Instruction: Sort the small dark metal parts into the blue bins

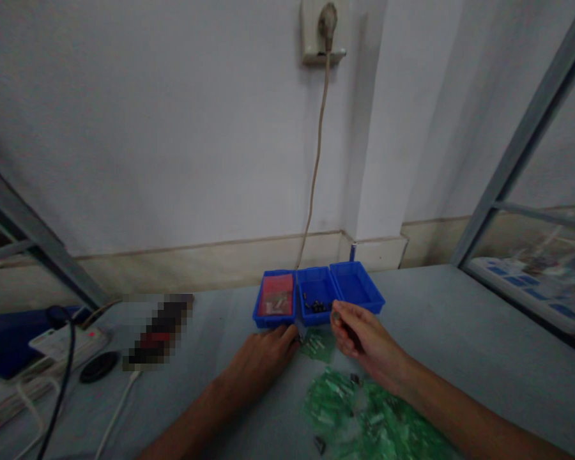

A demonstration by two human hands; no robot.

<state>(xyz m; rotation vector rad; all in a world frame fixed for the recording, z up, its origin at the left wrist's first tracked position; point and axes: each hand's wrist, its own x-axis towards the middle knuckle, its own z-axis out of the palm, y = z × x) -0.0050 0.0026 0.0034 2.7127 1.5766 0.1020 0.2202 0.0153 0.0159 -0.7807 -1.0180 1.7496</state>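
Observation:
My right hand (pixel 361 335) is raised just in front of the blue bins, its fingers curled in a pinch. What lies between those fingertips is too small and dark to make out. My left hand (pixel 271 348) rests low on the table, fingers bent together beside a small green plastic bag (pixel 319 345) with metal pieces on it. Whatever its fingertips grip is hidden. Small dark parts lie in the middle blue bin (pixel 315 281). The left blue bin (pixel 263 322) holds a red packet (pixel 276 284). Nearer me, green plastic bags (pixel 333 399) of small parts spread under my right forearm.
A third blue bin (pixel 357 284) stands at the right of the row. On the left lie a blurred-out device (pixel 158 335) with a white cable, a black round object (pixel 99 367) and a power strip (pixel 71 338). Metal frame posts (pixel 522 134) flank the table (pixel 436 306).

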